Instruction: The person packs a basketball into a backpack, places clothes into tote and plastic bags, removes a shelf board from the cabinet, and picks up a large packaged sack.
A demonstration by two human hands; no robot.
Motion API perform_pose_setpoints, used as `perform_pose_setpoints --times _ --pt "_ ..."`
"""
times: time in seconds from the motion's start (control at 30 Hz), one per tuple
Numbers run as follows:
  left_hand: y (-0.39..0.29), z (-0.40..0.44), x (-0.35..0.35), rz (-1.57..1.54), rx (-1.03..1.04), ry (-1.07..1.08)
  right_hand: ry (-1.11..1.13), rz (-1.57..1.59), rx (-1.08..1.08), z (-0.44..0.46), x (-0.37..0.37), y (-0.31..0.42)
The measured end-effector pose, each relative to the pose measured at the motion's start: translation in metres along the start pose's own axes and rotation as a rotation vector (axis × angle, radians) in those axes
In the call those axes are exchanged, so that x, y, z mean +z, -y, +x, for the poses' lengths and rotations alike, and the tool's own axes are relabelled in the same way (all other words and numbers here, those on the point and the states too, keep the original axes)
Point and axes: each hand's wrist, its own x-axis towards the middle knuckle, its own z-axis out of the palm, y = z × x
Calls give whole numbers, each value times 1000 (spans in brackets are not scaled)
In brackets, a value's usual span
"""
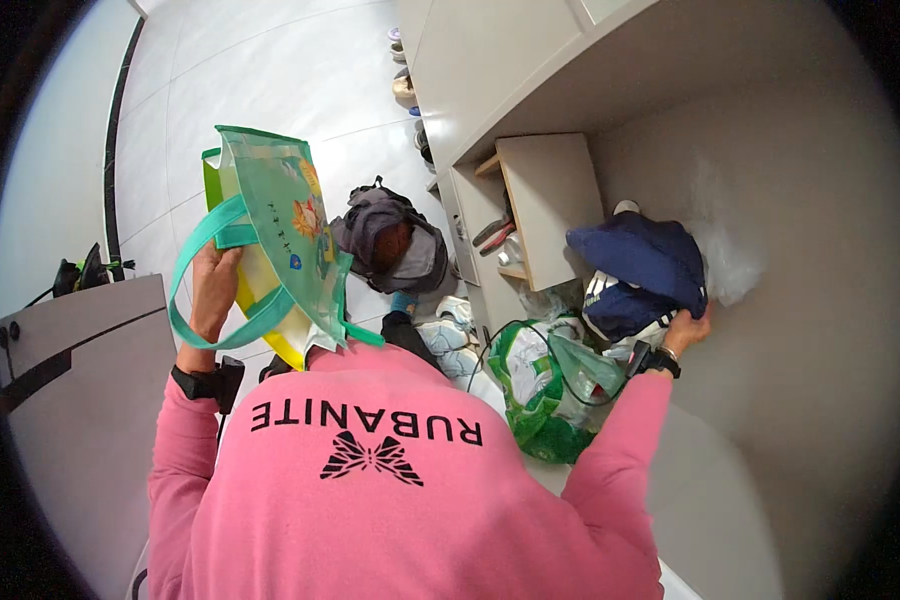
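Navy cloth bundle (635,275) with white stripes, heaped just right of and below the small cubby (552,210), the right hand (688,332) at its near edge: fingers curled beneath, tips hidden, so cannot tell whether gripping or merely touching. Likely light, soft, floppy and not fragile; best taken by a deep handful of gathered folds, being apt to slump from one corner. Well left of the cubby, raised in the left hand (217,287), a green tote bag (275,210): fingers closed on it beside a teal handle, partly covered. Probably light, smooth and pliable; best held by both straps. Contents out of sight. Below the cubby, a green-and-white plastic bag (525,395), bulging, contents too jumbled to name. Inside the cubby, a dark, red-edged item (492,235), perhaps footwear. Left of the cubby, on the tiled floor (270,75), a grey backpack (423,258), contents unclear. Right of the cubby, past the bundle, crumpled translucent plastic (735,265).
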Motion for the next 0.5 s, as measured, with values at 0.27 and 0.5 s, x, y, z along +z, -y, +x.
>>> perform_pose_setpoints --times 0.27,0.5 --pt "10 13 -4 -72 -21 88 -235 -134 92 2 -149 15" --pt "9 28 6 -67 36 -1 -374 332 13 6 -249 99"
